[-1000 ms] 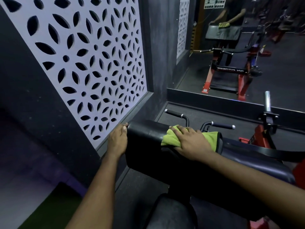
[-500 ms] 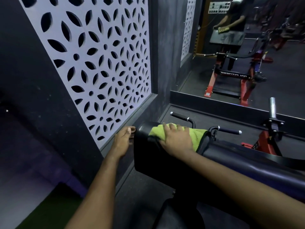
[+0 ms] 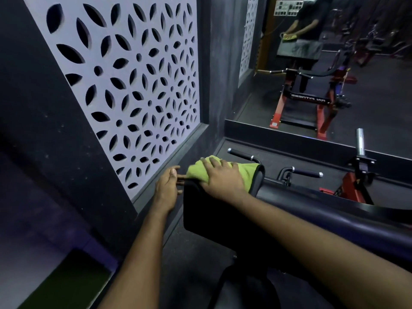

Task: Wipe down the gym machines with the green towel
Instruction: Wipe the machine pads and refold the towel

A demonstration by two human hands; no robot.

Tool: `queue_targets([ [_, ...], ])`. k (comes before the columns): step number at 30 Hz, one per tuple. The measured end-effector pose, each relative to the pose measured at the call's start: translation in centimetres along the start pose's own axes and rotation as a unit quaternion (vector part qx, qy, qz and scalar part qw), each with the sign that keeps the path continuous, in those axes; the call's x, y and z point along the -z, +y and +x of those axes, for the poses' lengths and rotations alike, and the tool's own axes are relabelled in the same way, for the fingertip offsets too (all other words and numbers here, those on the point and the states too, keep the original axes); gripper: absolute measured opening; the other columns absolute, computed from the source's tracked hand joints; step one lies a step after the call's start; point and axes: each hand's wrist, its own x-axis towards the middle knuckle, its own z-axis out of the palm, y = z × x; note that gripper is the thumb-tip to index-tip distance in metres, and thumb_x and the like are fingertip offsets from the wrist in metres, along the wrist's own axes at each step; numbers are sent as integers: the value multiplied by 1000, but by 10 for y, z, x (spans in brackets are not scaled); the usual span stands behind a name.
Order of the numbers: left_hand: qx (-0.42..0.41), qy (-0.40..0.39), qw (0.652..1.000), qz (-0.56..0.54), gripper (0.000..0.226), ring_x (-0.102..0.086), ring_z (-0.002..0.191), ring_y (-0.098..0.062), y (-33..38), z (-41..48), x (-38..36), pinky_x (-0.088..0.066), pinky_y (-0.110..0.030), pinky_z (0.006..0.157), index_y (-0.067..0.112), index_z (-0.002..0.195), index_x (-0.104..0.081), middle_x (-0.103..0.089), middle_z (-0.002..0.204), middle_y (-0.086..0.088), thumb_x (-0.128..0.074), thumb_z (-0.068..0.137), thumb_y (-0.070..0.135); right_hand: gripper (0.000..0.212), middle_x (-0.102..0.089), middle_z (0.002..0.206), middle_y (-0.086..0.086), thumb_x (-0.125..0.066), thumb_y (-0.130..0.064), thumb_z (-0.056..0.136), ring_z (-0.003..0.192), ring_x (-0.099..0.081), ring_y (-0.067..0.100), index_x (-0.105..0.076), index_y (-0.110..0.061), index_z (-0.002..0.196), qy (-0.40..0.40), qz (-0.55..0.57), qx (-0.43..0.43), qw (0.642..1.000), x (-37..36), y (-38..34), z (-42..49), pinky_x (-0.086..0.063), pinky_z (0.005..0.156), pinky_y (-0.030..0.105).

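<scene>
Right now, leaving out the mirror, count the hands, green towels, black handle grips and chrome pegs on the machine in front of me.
Hands: 2, left hand and right hand
Green towel: 1
Black handle grips: 2
Chrome peg: 1
Total: 6

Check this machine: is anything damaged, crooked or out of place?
Nothing stands out. The right hand presses the green towel on the black pad; the left hand touches its edge. No tear or spill shows.
</scene>
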Motion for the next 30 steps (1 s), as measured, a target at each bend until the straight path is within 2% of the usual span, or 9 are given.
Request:
queue_targets([
  [3,-2,-11,1000,11,31,-65,106,-26,-2,4,2,-54,-37,72,27,124,-58,-67,113,-9,-31,110,30,88,-18,169,4,-51,-59,91,152,-24,33,-5,-35,162,11,-16,35,999,-6,1,-16,-23,116,60],
  [5,-2,-5,1000,15,33,-65,107,-24,-2,3,4,-55,-40,75,25,130,-57,-67,113,-6,-31,110,31,82,-25,167,3,-42,-69,92,149,-31,33,-12,-35,161,8,5,14,1000,-3,-1,-2,-29,110,60],
  [8,-26,16,997,74,37,-61,112,-24,3,-5,1,-52,-48,92,23,134,-56,-66,110,3,-29,110,32,80,-36,162,0,-33,-77,92,140,-44,32,-24,-34,158,-8,23,-24,999,0,-6,14,-33,105,58],
  [11,-60,37,988,136,41,-54,123,-25,14,-21,-9,-43,-46,105,16,137,-56,-63,128,-4,-29,110,30,75,-41,159,-1,-35,-72,94,135,-47,31,-28,-33,157,5,14,-32,999,-1,-1,3,-35,103,56],
  [16,-83,55,987,129,42,-50,131,-23,30,-36,-28,-38,-35,108,11,141,-53,-56,141,-6,-32,109,27,70,-52,150,-3,-32,-75,93,125,-54,31,-42,-33,149,37,-1,-71,997,0,36,-34,-38,97,52],
  [19,-96,66,984,137,42,-47,134,-26,34,-43,-46,-38,-41,113,9,142,-52,-54,143,-10,-32,109,27,69,-51,151,-3,-33,-74,93,124,-55,31,-45,-32,146,45,-12,-92,995,2,67,-66,-40,96,51],
  [22,-114,82,973,183,43,-37,142,-27,35,-49,-68,-27,-48,120,7,142,-52,-47,150,-12,-32,109,25,69,-46,155,-2,-35,-72,93,127,-53,30,-44,-30,146,42,-24,-112,993,6,95,-98,-39,98,49],
  [25,-136,84,962,223,42,-33,145,-29,41,-59,-92,-20,-44,123,4,139,-55,-46,152,-13,-33,108,23,68,-44,157,-2,-37,-71,94,130,-51,29,-43,-29,147,44,-28,-135,990,9,124,-130,-37,101,50],
  [30,-169,67,954,238,40,-34,144,-29,53,-90,-139,-21,-44,122,3,135,-57,-48,150,-14,-35,108,22,71,-44,158,-3,-33,-72,91,130,-51,28,-46,-28,146,39,-33,-172,984,13,176,-183,-38,100,50],
])
